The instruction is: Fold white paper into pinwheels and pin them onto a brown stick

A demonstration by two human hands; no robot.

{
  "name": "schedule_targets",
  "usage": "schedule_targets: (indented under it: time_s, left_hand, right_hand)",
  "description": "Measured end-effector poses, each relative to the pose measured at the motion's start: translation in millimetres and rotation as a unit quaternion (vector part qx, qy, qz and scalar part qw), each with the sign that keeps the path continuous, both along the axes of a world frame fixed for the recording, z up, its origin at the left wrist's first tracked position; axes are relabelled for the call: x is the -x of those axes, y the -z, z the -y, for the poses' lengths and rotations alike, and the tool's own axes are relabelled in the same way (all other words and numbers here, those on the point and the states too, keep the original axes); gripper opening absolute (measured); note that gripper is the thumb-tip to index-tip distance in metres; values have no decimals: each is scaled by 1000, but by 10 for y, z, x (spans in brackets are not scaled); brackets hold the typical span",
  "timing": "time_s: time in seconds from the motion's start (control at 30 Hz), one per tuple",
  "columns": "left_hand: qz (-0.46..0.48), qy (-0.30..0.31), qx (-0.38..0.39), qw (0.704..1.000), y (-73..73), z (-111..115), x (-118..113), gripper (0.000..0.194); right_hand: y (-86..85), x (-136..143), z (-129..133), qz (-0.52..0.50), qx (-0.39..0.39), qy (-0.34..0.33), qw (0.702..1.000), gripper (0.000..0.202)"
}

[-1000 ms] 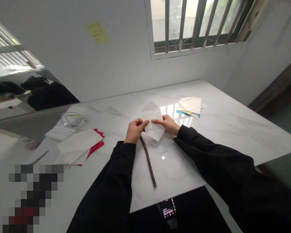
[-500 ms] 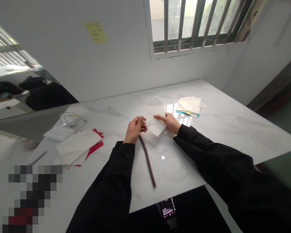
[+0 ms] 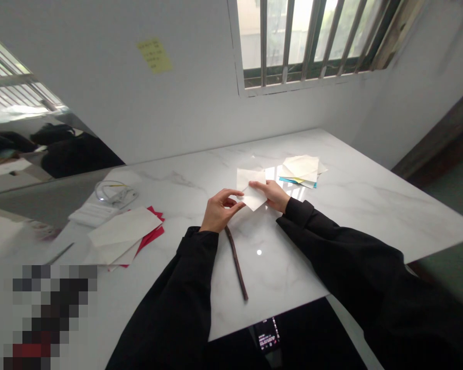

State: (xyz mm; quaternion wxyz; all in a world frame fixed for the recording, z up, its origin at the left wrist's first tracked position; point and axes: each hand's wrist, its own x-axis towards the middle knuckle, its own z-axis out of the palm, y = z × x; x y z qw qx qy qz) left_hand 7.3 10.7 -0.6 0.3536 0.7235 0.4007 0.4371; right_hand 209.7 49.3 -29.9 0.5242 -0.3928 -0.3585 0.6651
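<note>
Folded white paper [image 3: 253, 198] mid-table, my clock centre. Right hand [image 3: 277, 195] grips its 3 o'clock side, thumb on top, probably keeping it steady for my left hand [image 3: 218, 210] at 8 o'clock; left thumb and index parted at the edge, can't tell if pinching. Brown stick [image 3: 236, 263] at 6, cream paper stack [image 3: 301, 166] at 2. Versus half a second ago: left fingers uncurled, now reaching the paper.

It looks like a plain office or craft room, with a yellow note [image 3: 154, 55] on the upper-left wall [image 3: 200, 103], a barred window [image 3: 312, 46] upper right, and a marble-patterned table [image 3: 370, 205] mid-frame.
</note>
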Motion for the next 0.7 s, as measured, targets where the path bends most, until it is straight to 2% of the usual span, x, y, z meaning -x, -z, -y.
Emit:
schedule_targets:
  time_s: [0.23,0.33,0.4,0.53,0.6,0.7]
  left_hand:
    - [-15,-25,-35,999,2,0,-17,29]
    - [-15,-44,-10,999,12,5,-29,29]
    - [13,-53,29,998,17,8,-45,38]
    - [87,-40,100,990,-9,18,-87,75]
    - [100,-34,114,988,-29,22,-98,78]
    - [100,-29,114,988,-41,18,-83,70]
  right_hand:
    - [-17,-26,19,30,-2,-49,998,23]
    - [-19,-36,27,59,-11,-61,996,22]
    - [-12,-38,32,58,-29,-72,995,22]
    - [-8,-39,48,46,-47,-85,994,28]
    - [-21,-38,56,43,-47,-91,994,29]
    - [-46,-36,56,20,-29,-81,996,29]
